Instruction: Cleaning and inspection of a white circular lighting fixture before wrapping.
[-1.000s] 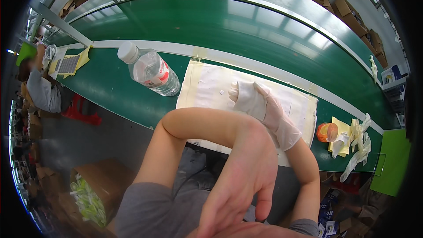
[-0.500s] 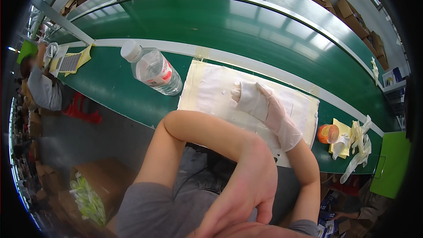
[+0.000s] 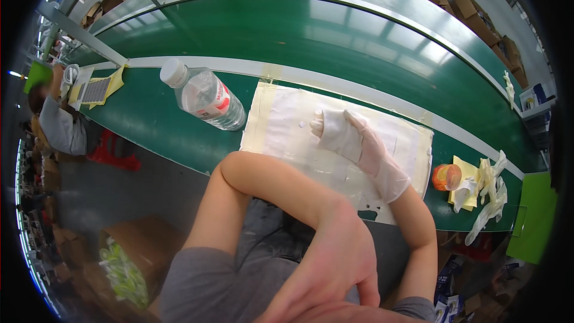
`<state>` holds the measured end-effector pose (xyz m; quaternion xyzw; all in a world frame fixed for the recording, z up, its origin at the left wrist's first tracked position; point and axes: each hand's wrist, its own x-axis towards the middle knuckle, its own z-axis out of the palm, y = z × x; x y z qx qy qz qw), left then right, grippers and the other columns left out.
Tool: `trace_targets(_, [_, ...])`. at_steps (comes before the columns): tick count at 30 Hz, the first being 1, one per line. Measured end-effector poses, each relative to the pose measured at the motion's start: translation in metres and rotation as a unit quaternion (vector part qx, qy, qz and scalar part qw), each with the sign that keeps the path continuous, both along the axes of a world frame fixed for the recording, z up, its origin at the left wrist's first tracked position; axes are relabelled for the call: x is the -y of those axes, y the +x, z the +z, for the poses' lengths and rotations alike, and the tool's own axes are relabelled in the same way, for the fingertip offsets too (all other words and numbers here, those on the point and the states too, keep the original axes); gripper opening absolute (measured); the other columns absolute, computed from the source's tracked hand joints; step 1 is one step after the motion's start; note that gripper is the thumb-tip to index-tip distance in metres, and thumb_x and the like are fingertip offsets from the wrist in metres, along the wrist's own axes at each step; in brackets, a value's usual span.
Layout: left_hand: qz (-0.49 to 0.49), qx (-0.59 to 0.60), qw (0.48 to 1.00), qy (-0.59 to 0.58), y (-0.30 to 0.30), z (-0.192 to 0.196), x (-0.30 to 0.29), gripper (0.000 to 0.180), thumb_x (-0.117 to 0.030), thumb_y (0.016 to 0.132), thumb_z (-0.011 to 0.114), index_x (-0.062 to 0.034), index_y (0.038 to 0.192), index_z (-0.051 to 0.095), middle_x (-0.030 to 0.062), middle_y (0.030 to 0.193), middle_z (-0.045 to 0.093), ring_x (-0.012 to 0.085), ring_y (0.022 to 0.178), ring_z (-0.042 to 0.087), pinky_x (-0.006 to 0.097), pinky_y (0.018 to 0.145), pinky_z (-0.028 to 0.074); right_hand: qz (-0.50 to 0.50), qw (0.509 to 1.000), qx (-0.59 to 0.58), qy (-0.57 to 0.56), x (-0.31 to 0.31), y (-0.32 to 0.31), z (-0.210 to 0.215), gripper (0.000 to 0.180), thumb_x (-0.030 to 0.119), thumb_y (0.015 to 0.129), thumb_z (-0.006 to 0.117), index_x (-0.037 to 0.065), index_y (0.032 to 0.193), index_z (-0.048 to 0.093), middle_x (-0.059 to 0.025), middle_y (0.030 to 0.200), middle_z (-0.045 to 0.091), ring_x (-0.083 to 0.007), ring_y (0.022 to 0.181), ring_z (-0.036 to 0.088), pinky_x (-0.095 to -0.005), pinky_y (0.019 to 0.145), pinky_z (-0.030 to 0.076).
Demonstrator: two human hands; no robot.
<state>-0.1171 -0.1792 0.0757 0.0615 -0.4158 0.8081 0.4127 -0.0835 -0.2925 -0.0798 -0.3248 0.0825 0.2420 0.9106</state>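
Observation:
My right hand [image 3: 373, 155], in a thin whitish glove, rests over the white-covered work mat [image 3: 287, 113]. A folded white cloth [image 3: 339, 133] lies between its thumb and fingers, and pale fingertips stick out past the cloth's left side. My left arm is bent sharply at the elbow. The bare left hand [image 3: 341, 251] turns back toward me at the lower edge; one digit points downward, and the other fingers run out of clear sight. A clear plastic bottle [image 3: 209, 98] with a white cap and a red-and-white label stands left of the mat.
Right of the mat are an orange round container [image 3: 445, 177], yellow sheets [image 3: 461, 170] and crumpled gloves [image 3: 493, 197]. A green panel [image 3: 269, 30] backs the bench. A person [image 3: 60, 119] sits at the left, near a red stool [image 3: 113, 152]. Below stands a carton [image 3: 143, 245] of green-and-white items.
The view has shifted slightly. My right hand stays in nearly the same place with the cloth, and my left hand remains turned back toward me.

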Motion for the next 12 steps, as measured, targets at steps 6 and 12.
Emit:
trace_targets(6, [0.146,-0.102,0.981,-0.078,-0.039,-0.061,0.009,0.096,-0.062,0.093,0.043,0.0086,0.150,0.010,0.0160,0.162,0.001,0.0246,0.149,-0.003,0.041,0.123,0.001,0.024,1.000,0.016,-0.010,-0.002,0.003,0.002,0.055,0.033,0.104,0.035,-0.010,0.138,0.041,-0.0228,0.135,0.054,-0.0344,0.124,0.055,-0.0465,0.108,0.041])
trace_targets(12, [0.019,-0.027,0.999,0.039,-0.004,-0.007,0.015,0.092,-0.055,0.083,0.051,0.0025,0.148,0.022,0.0144,0.162,0.010,0.0418,0.148,-0.001,0.053,0.121,-0.003,0.028,0.999,0.024,-0.023,0.001,-0.001,0.004,0.060,0.038,0.103,0.035,-0.010,0.137,0.043,-0.0230,0.133,0.056,-0.0314,0.125,0.055,-0.0414,0.110,0.039])
